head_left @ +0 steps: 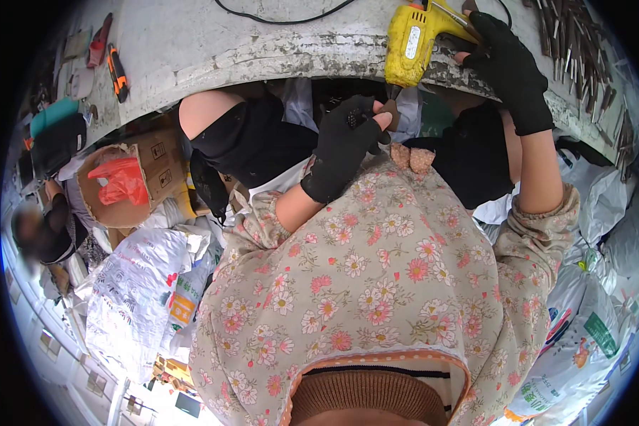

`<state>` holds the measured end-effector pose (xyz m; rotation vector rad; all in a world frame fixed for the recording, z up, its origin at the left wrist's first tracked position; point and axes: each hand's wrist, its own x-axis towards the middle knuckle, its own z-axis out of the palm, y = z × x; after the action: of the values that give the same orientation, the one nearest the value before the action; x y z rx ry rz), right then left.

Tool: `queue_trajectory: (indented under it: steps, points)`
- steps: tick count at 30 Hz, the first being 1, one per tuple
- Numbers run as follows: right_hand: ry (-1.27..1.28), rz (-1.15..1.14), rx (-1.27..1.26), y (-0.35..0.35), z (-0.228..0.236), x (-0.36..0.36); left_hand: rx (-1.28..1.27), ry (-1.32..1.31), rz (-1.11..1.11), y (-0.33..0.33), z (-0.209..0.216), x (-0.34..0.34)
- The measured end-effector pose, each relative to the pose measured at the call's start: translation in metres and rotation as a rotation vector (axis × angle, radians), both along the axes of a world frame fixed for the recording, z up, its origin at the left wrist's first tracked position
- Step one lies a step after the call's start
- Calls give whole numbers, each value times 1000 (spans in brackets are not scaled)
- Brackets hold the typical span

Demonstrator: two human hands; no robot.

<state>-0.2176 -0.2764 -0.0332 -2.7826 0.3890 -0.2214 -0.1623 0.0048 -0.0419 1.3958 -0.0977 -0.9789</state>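
A yellow hot glue gun [408, 46] lies at the near edge of the worktable, its nozzle pointing toward me over the edge. My right hand [508, 74], in a black fingerless glove, is closed around the handle end. My left hand [344, 142], gloved the same way, pinches a small brown flat piece [390, 113] between thumb and fingers. That piece sits just below the nozzle tip; I cannot tell whether they touch. The left hand is above my lap, by the flowered smock [362, 270].
The whitish, worn worktable [263, 57] carries a black cable [284, 23], an orange-black utility knife [117, 73] and many thin brown sticks [571, 57] at right. At left stand a cardboard box [156, 160] with a red bag and another person [53, 227]. White sacks [138, 298] lie around me.
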Motion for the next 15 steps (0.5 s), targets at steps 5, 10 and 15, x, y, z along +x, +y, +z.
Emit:
queue_trajectory:
  steps: [5,10,15]
  points:
    - [-32,13,35,1,3,2,22,-49,-44,0,5,2]
    - [-57,-50,62,17,2,-2,44,-75,-46,5,11,4]
    - [-406,57,331,79,19,-19,-27,136,135,5,25,6]
